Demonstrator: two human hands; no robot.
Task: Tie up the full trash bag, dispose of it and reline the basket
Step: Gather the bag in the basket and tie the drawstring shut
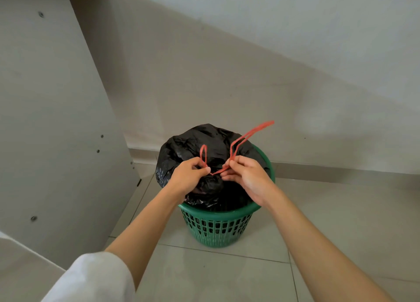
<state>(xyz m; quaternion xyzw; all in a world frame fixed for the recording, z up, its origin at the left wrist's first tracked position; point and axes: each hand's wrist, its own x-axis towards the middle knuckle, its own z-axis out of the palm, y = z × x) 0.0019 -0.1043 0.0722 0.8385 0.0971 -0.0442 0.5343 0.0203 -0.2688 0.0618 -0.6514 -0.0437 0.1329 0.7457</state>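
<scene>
Trash bag [204,142], black and soft, is sitting bulging in the green basket [218,229] on the floor tiles [227,274]. I am pinching a loop of red drawstring [250,133] in my left hand [188,176] and another in my right hand [245,176]. It is probably light, thin and tearable, so the strings are the safest hold.

The trash bag [195,140] is glossy black, its drawstring [263,126] red, the basket [216,229] green with a grid of slots, the floor tiles [227,279] pale beige-grey with darker joints, the wall [272,51] off-white, the panel [45,119] light grey, the sleeve [95,279] white.
</scene>
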